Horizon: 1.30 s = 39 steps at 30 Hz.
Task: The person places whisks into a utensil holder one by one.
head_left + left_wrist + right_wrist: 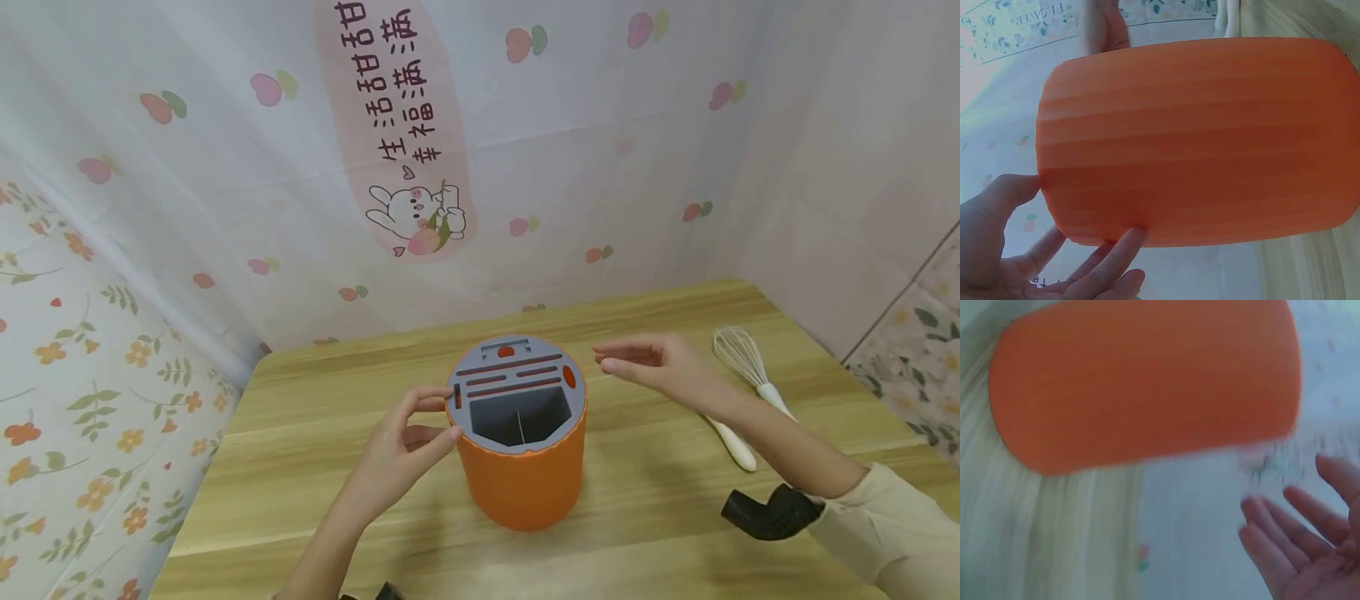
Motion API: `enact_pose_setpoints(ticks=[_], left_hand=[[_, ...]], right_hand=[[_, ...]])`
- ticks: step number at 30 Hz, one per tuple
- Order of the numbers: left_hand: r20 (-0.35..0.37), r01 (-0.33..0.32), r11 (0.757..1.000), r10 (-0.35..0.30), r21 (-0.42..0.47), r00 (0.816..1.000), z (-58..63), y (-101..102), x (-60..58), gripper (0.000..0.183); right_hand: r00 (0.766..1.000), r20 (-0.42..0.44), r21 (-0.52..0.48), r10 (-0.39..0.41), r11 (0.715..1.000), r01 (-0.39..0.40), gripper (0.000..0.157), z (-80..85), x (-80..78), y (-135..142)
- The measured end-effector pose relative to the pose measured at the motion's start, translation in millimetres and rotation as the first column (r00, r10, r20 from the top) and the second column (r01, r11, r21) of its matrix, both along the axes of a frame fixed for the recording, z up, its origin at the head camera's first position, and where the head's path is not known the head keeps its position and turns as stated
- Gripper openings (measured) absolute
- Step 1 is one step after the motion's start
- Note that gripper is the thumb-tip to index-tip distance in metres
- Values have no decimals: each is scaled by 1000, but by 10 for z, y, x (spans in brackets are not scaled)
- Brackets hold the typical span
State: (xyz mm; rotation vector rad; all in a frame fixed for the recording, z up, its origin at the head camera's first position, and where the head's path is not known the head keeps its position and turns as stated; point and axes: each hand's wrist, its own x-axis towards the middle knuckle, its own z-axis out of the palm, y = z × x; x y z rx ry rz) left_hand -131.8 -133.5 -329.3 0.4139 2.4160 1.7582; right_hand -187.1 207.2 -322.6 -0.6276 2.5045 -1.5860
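Note:
An orange, ribbed utensil holder [521,483] stands upright on the wooden table. Its grey slotted top [510,375] has narrow slits, small side openings and a larger divided compartment. At the left of its rim, my left hand [408,446] rests the thumb and fingertips lightly on the holder. The left wrist view shows the thumb at the top edge and fingertips against the orange side [1197,144]. My right hand [648,362] hovers just right of the holder, apart from it, fingers extended and nothing held. In the right wrist view, that hand [1310,544] is blurred.
A whisk [742,354] with a white handle lies at the table's right. Beside it, a white-handled utensil [733,446] is partly hidden under my right forearm. Printed curtains [562,167] hang behind the table [322,400] and along both sides.

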Motion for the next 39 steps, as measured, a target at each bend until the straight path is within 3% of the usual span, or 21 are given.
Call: enact_pose_setpoints(ticks=[4,10,19,21,26,31,39], left_hand=[[4,-8,1000,8,3,1000,0,-8,-10,38],[9,-15,1000,15,-1,1000,-12,-20,-26,38],[-5,-24,1000,24,2,1000,-18,-28,-17,38],[-7,-26,1000,26,3,1000,-19,-31,-15,38],[-10,-24,1000,24,8,1000,-16,-32,-8,38],[-7,-16,1000,16,16,1000,-12,-19,0,38],[-1,-1,1000,1,2,1000,-25,-2,8,38]], right_hand=[[985,172,-84,28,996,-14,42,-131,-213,366],[954,299,-44,10,999,3,52,-421,-385,899],[859,510,14,-37,999,35,61,-789,-409,1465],[845,533,32,-37,999,24,59,-851,-411,1531],[839,541,142,-51,989,-32,50,-961,-406,1577],[813,574,195,-95,980,-23,37,-1025,-405,1510],[821,550,264,-151,964,1,23,-1065,-370,1475]])
